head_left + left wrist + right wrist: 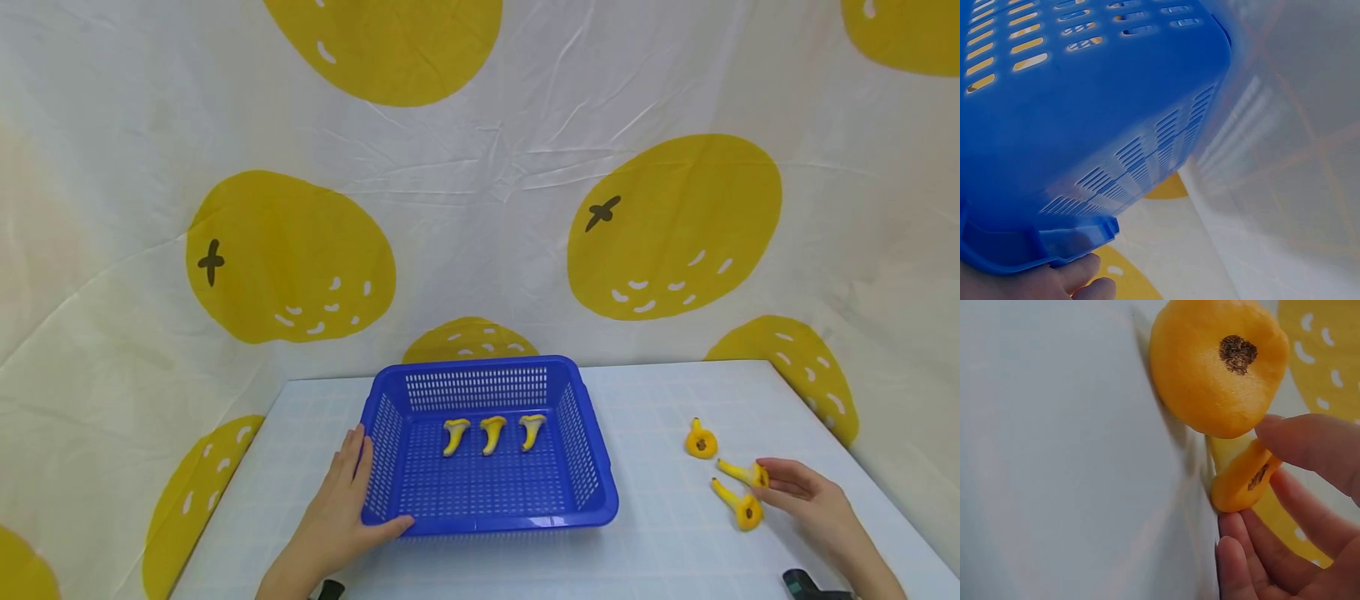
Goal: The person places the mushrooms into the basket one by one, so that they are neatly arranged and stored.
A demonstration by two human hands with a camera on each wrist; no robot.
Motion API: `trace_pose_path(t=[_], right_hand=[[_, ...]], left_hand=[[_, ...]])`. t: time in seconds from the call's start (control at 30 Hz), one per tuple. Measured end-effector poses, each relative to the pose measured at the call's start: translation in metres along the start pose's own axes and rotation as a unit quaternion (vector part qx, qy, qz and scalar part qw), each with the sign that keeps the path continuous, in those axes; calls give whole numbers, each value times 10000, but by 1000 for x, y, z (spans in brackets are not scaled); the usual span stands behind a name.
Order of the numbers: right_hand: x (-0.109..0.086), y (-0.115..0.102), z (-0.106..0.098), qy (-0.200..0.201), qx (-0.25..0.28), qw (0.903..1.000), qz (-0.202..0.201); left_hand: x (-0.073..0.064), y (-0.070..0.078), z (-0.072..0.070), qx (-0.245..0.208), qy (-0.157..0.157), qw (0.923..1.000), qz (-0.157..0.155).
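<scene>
- Yellow-capped, trumpet-shaped mushroom (pixel 742 473), middle of 3: stem mostly hidden in right wrist view.
- Right hand (pixel 813 502): thumb and fingers pinch its cap.
- Left hand (pixel 337 500): thumb spread from fingers, touching blue plastic basket (pixel 498 523).

left hand (pixel 337 510): bare, black wrist piece (pixel 331 590) | right hand (pixel 813 502): bare, rounded black-and-greenish wrist piece (pixel 808 586)

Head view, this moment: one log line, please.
left hand: touching blue rectangular plastic basket; right hand: pinching yellow trumpet-shaped mushroom; basket contents: three mushrooms
</scene>
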State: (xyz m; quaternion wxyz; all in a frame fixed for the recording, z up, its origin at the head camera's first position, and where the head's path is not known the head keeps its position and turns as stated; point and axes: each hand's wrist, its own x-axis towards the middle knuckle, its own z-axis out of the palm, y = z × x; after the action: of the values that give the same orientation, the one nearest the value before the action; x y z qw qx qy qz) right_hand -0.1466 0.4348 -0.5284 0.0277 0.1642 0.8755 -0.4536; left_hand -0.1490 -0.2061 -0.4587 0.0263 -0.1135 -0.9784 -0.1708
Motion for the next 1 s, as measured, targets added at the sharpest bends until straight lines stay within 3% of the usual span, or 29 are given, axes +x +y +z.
trace_pose_path(t=[0.27, 0.63, 0.8, 1.0], right_hand=[[3, 4, 3, 222, -246, 9995, 2], [5, 6, 6, 608, -40, 9977, 305], [6, 5, 4, 556, -22, 9973, 473], [4, 3, 2, 515, 121, 9979, 384]], left_hand=[[0, 0, 0, 0, 33, 10000, 20], [-1, 0, -1, -33, 7, 10000, 62], [-1, 0, 0, -19, 20, 10000, 54], [-1, 0, 0, 1, 26, 10000, 50]])
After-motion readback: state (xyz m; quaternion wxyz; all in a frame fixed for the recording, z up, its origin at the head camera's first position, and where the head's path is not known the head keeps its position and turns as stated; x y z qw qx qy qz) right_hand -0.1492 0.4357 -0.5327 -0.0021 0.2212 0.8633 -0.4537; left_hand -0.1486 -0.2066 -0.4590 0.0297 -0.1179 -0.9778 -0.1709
